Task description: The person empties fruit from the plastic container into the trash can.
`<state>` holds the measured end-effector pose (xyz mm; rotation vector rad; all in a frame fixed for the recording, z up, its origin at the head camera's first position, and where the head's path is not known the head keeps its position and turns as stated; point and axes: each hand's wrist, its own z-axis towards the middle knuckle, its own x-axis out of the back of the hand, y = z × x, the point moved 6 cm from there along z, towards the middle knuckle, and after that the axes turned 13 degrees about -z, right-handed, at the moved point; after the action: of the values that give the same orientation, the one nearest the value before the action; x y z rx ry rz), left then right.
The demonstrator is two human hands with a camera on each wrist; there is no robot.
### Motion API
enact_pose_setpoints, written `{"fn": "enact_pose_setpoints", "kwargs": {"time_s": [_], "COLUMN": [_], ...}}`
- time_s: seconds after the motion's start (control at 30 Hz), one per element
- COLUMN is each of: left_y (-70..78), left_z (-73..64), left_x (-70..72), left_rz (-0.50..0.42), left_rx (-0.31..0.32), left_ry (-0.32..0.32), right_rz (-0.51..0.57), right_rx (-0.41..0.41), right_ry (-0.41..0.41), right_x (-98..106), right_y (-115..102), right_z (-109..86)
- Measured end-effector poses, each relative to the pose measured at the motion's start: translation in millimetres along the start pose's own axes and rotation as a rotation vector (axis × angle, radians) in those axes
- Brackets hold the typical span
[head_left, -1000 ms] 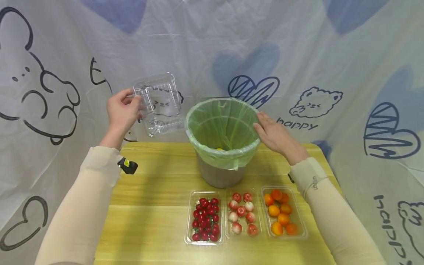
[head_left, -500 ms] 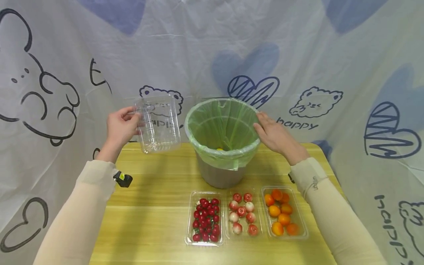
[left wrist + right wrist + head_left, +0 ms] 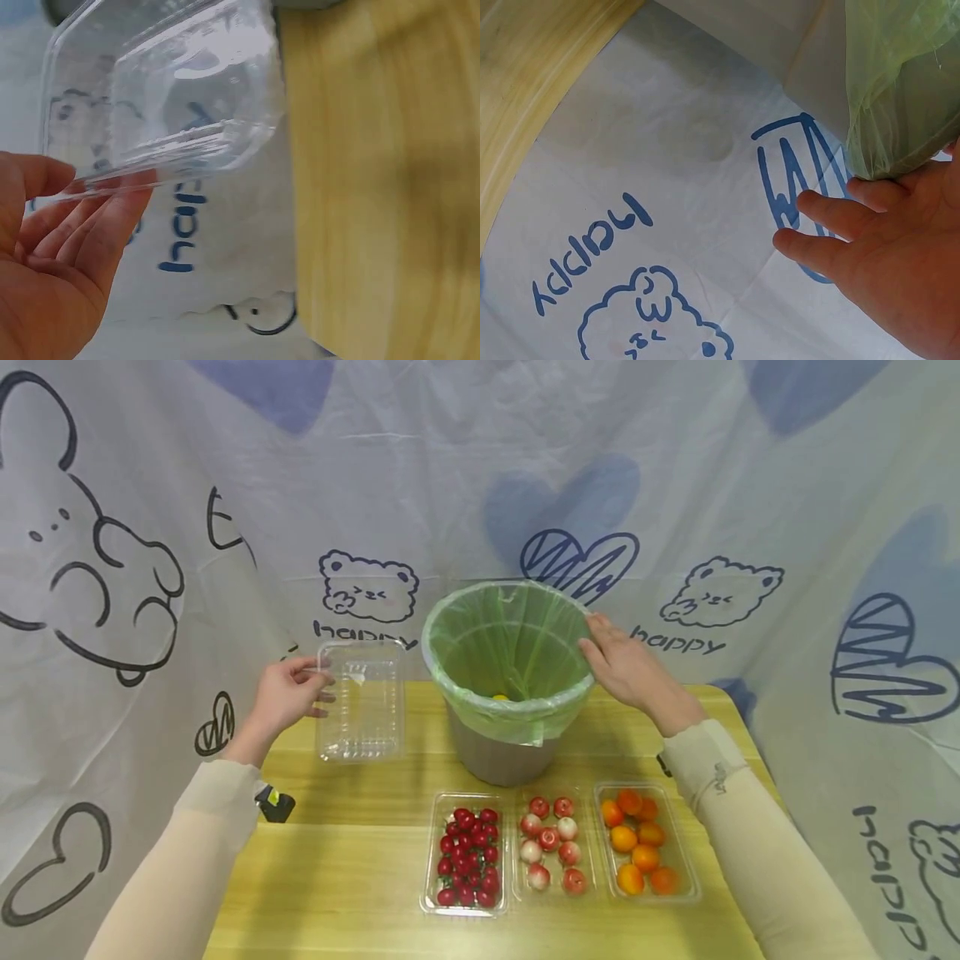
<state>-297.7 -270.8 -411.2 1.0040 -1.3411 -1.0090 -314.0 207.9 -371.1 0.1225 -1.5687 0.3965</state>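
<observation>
In the head view my left hand point(image 3: 288, 693) pinches the side edge of a clear plastic fruit box point(image 3: 362, 702) between thumb and fingers. The box has nothing in it and stands upright left of the bin; the left wrist view shows its ribbed wall point(image 3: 187, 97) close up. My right hand point(image 3: 626, 664) rests against the right rim of a grey bin point(image 3: 498, 756) lined with a green bag point(image 3: 517, 722). Seen from the right wrist, the fingers point(image 3: 840, 217) are loosely extended beside the bag. A small yellow thing point(image 3: 500, 697) shows inside the bin.
On the wooden table point(image 3: 337, 885), in front of the bin, lie three clear boxes: one of small red fruits point(image 3: 467, 860), one of red-and-white fruits point(image 3: 549, 838), one of orange fruits point(image 3: 645, 857). A printed white curtain point(image 3: 450, 468) closes off the back and sides.
My left hand has come down with the plastic box, from above the level of the bin's rim to low beside the bin. The right hand has stayed at the rim.
</observation>
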Motion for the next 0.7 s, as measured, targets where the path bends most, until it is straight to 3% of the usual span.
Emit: {"fn": "enact_pose_setpoints", "kwargs": {"time_s": [0.2, 0.7], "left_y": [-26.9, -67.4], "left_z": [-8.5, -27.6], "left_x": [-11.4, -16.0], "left_rz": [0.031, 0.05], "left_rx": [0.073, 0.153], "left_ry": [-0.077, -0.089], "right_rz": [0.007, 0.014], "right_rx": [0.0, -0.006], "right_ry": [-0.005, -0.018], "right_x": [2.0, 0.6], "right_y": [-0.8, 0.1], "right_z": [-1.5, -0.1]}}
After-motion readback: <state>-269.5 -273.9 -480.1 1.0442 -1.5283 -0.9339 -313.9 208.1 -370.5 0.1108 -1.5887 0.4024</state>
